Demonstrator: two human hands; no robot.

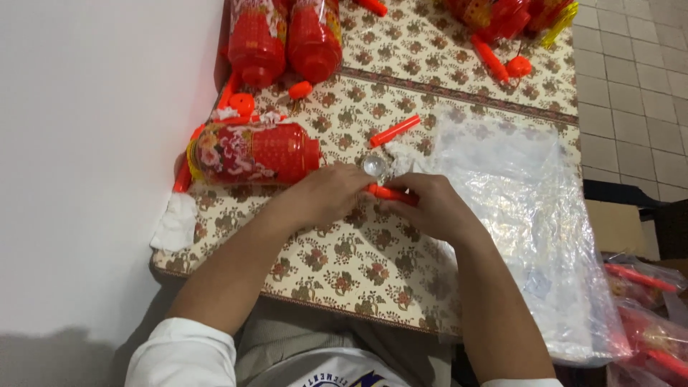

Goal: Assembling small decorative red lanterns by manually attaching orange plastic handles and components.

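Both hands grip one orange stick (387, 192) mid-tabletop: the left hand (326, 195) and right hand (430, 206) closed around it. One red lantern (254, 153) lies assembled near the left edge; another loose stick (395, 130) waits beyond.

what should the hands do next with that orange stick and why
Probably bring the orange stick, gripped between left hand and right hand, to the red lantern lying just left of them; a loose stick lies beyond, unattached.

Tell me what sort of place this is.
Probably a home or small workshop table for hand assembly: a floral tablecloth, many red lanterns with loose orange sticks, clear plastic bags, and a tiled floor.
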